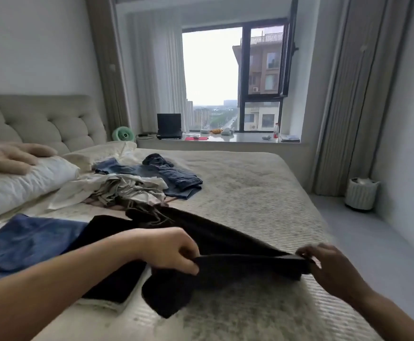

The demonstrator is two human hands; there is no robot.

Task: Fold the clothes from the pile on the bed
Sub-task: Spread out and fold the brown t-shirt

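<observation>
1. Pinched a dark garment (225, 242) by its near edge: left hand (169, 249) with fingers curled round one end of the band, right hand (329, 264) with thumb and fingertips nipping the other end, the edge stretched taut between them.
2. Hung below the left fingers, a loose dark flap drooping onto the bed (262, 183); possibly a leg or sleeve, too blurred to tell which.
3. Lay just left of the left fingers and under the forearm, a flat dark folded piece (112, 286), and beside it a folded blue denim piece (26, 239), both seemingly finished.
4. Ran away from the fingers toward the pile, the rest of the dark garment, its far end touching the heap and not yet laid flat.
5. Sat beyond the fingers, mid-bed, the unfolded pile (127, 188): crumpled pale cloth in front, rumpled jeans (176, 178) behind it.
6. Rested far left of the fingers, a white pillow (21, 183) against the tufted headboard (48, 119).
7. Judged the task well short of half done: two pieces apparently folded, one in hand with no fold visible, several left in the heap.
</observation>
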